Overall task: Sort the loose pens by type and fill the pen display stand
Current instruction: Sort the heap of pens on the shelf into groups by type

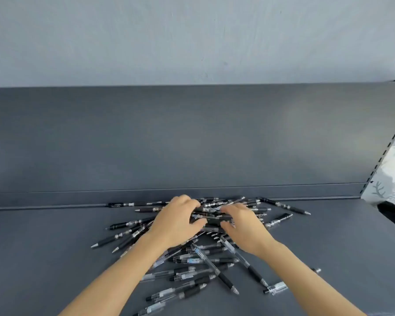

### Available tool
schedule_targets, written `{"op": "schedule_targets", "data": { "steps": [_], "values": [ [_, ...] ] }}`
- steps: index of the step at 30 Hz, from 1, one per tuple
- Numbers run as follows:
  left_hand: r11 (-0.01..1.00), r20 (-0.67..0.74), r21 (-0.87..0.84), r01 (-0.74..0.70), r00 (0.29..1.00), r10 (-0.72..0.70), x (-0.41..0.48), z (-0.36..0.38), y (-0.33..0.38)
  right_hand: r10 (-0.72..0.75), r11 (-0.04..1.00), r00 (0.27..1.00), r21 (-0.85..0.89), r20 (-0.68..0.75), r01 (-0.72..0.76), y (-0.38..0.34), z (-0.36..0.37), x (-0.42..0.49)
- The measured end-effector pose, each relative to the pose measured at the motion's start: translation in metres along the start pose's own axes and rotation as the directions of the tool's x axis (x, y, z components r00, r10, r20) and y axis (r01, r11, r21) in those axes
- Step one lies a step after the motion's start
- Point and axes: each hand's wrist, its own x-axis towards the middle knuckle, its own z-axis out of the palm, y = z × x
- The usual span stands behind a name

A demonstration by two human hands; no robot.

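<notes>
A heap of loose pens [205,263] lies on the dark grey shelf [55,258], black-bodied ones toward the back and clear-bodied ones with black grips nearer me. My left hand [177,221] and my right hand [243,226] sit over the middle of the heap. Between them they grip a bundle of black pens [211,216], fingers and thumbs curled round its two ends. No pen display stand is in view.
The shelf's dark back panel [192,137] rises right behind the heap. A slotted upright [384,153] bounds the shelf on the right. Stray pens reach out to the left [123,224] and right [285,207]. One clear pen [276,288] lies apart near my right forearm.
</notes>
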Motion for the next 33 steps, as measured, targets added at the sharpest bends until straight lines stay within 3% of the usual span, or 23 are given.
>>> {"op": "schedule_targets", "data": {
  "steps": [5, 12, 24, 29, 33],
  "values": [
    [0.999, 0.082, 0.040, 0.013, 0.996, -0.016, -0.007, 0.014, -0.006, 0.003, 0.996, 0.998, -0.093, 0.066, 0.003, 0.012, 0.011, -0.008],
    [0.999, 0.083, 0.054, -0.004, 0.997, -0.001, -0.014, 0.017, -0.011, 0.051, 0.982, 0.988, -0.187, 0.143, -0.024, 0.018, 0.018, -0.015],
    [0.998, 0.007, 0.050, -0.032, 0.999, 0.032, -0.032, 0.024, -0.007, 0.060, 0.987, 0.995, -0.155, 0.074, -0.048, 0.022, 0.015, -0.010],
    [0.990, 0.143, -0.017, -0.142, 0.979, 0.143, -0.043, 0.028, -0.001, -0.060, 0.984, 0.998, -0.164, 0.032, 0.065, 0.012, 0.021, -0.005],
    [0.968, 0.181, 0.091, -0.236, 0.959, 0.217, -0.044, 0.037, -0.004, -0.170, 0.947, 0.984, -0.269, 0.053, 0.178, 0.003, 0.038, 0.000]
  ]
}}
